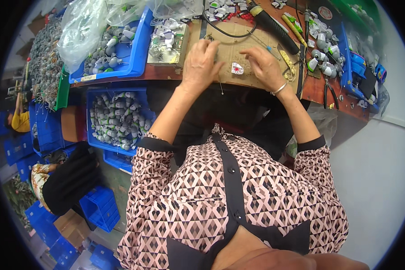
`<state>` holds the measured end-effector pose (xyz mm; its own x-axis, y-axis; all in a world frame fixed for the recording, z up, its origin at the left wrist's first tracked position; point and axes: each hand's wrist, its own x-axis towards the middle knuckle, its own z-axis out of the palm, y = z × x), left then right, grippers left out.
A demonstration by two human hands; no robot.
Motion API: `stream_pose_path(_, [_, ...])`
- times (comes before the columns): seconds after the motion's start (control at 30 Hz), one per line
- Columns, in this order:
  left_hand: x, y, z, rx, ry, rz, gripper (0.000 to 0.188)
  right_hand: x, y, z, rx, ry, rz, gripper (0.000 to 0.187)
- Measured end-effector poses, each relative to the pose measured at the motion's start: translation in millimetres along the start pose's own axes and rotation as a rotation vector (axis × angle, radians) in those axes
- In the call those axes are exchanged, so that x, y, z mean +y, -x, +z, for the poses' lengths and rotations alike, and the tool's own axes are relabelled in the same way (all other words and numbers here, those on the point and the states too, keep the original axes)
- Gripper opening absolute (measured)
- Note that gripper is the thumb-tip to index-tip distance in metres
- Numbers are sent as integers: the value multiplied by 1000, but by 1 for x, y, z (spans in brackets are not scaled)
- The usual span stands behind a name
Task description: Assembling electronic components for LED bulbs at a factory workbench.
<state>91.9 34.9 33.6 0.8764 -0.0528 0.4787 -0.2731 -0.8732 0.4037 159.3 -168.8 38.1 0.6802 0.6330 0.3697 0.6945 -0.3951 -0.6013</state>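
A small white plastic part (237, 68) with a red piece in it lies on a brown cardboard sheet (231, 42), between my two hands. Just left of it is my left hand (200, 63), fingers bent and thumb held apart, with nothing visible in its grasp. A thin wire (221, 84) hangs over the table edge below that thumb; whether the hand touches it I cannot tell. My right hand (264, 67), a bracelet at its wrist, hovers to the right of the part. Its fingers are curved and spread, and I see nothing between them.
Blue bins of grey-and-white bulb-shaped pieces stand on the table (137, 63) and below it (92, 135). A black-handled tool (276, 31) and a cable lie beyond my hands. Pliers (330, 92) rest at the right edge. Another person (54, 180) is at the left.
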Motion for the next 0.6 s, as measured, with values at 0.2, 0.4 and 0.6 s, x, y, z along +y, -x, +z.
stream_pose_path(0.2, [-19,-14,-3,-95,-197,-56,48,7,-33,21,41,-77,-32,17])
stream_pose_path(0.4, [-31,-32,-43,-58,392,-332,40,9,-71,48,102,-17,-146,38])
stream_pose_path(0.6, [-22,-31,-109,-47,1321,-481,39,-30,-103,54,-235,-527,-100,29])
